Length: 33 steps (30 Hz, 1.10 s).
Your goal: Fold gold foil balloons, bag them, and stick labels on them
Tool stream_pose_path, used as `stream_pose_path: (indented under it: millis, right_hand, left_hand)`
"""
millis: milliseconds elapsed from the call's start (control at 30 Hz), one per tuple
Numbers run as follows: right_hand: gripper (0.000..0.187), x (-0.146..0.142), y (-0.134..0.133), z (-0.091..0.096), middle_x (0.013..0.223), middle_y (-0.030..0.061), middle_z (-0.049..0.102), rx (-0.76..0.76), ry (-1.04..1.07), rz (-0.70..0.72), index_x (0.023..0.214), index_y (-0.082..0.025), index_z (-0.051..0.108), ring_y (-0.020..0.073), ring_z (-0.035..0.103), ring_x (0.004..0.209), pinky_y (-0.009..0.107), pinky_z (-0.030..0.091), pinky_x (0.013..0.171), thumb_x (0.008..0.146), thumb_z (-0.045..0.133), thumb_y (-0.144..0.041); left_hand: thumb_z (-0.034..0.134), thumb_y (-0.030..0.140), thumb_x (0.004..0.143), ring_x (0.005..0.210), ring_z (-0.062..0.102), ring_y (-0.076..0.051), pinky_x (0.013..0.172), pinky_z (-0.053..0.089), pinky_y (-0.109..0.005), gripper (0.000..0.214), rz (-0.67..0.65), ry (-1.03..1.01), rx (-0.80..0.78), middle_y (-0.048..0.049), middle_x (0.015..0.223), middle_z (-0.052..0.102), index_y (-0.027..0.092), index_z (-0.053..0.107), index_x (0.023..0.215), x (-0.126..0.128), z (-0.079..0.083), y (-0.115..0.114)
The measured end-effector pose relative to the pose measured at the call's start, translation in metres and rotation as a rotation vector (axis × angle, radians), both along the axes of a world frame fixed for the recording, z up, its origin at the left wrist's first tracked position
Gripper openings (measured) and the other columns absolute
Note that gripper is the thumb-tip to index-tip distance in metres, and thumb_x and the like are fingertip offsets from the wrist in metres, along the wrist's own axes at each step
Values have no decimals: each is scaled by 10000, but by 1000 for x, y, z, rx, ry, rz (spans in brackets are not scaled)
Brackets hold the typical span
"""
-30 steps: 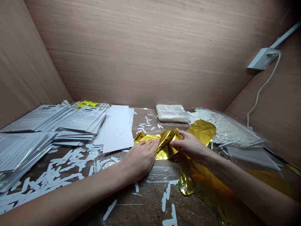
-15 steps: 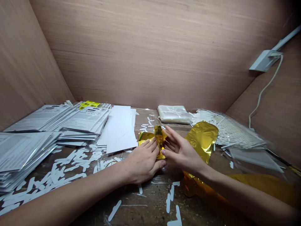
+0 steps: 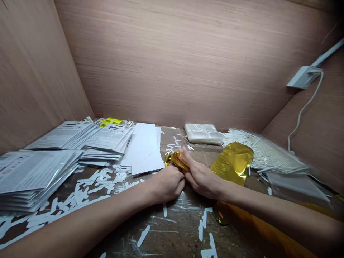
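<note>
Nearest, white paper strips (image 3: 202,229) are littering the table (image 3: 174,215). At centre, the left hand (image 3: 166,183) is curling closed on the folded gold foil (image 3: 174,158). The right hand (image 3: 202,177) is laying straight fingers along it, grip impossible to tell. Another gold sheet (image 3: 233,163) is lying at two o'clock, with clear bags (image 3: 202,133) at twelve.
</note>
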State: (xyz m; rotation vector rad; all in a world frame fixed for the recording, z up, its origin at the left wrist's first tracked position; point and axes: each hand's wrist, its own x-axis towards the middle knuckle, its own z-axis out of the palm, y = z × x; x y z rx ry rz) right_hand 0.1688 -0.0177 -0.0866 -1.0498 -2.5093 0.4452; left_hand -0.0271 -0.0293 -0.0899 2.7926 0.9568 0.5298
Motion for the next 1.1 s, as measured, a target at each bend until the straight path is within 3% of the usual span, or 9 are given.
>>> stream_pose_path:
  millis: [133,300,400,533,600,667,833,933,1100]
  right_hand:
    - [525,3,-2,6,1499,163,553,-100,-90,33,1580,-179,325,283,567,1348,491,456,1136,1079,360,-333]
    - [612,5,2,11,1697,131,246,-100,-219,143,1624,-131,312,264,185,1586,473,169,1308,1093,350,-433]
    - [673,9,10,24,1704,119,177,-212,-226,191,1636,-111,260,269,98,1597,475,92,1317,1085,367,-483]
    - [463,17,31,44,1575,48,487,-347,-85,209,1516,-219,525,261,470,1455,455,344,1239,1091,371,-318]
    - [406,22,41,46,1426,27,649,-268,-70,207,1392,-246,659,243,632,1298,397,469,1142,1033,475,-206]
    - [415,24,46,40,1404,26,667,-129,-94,279,1328,-259,707,224,645,1281,362,488,1120,983,522,-125]
    - [447,24,40,22,1532,75,548,25,-126,403,1473,-206,579,199,498,1437,369,387,1229,1044,459,-177]
    - [495,25,34,18,1599,83,462,39,-159,419,1555,-182,466,186,360,1523,381,289,1286,1062,439,-210]
    - [529,28,31,15,1609,117,438,48,-177,453,1589,-90,377,167,239,1568,364,203,1315,1076,394,-217]
  left_hand:
    - [520,259,992,964,723,-262,933,570,-393,292,156,-5,87,-106,1002,777,134,779,943,-4,0,-11]
    - [478,315,1025,1048,717,-310,914,599,-459,370,302,103,124,-153,1119,760,103,742,1173,0,10,-33]
    - [487,265,1000,1113,697,-321,993,572,-472,375,313,155,114,-182,1160,744,70,723,1216,3,13,-36]
    - [473,298,1001,1147,688,-322,1014,565,-460,401,331,150,68,-190,1182,735,62,716,1217,5,13,-35]
    - [454,317,1006,1138,690,-331,993,574,-468,406,344,148,49,-194,1162,738,64,732,1159,4,13,-35]
    - [456,348,1005,1122,694,-336,981,574,-474,414,353,119,33,-193,1150,740,72,735,1135,4,13,-35]
    - [398,347,1026,967,698,-302,939,553,-464,393,429,-72,-51,-154,982,742,133,723,969,-1,21,-29]
    - [377,254,1007,1060,671,-294,988,517,-450,339,509,-286,-148,-162,1111,726,135,684,1087,-8,25,-14]
    - [502,272,919,1026,706,-277,906,557,-386,345,559,-678,-620,-128,1123,754,167,675,1199,-13,24,7]
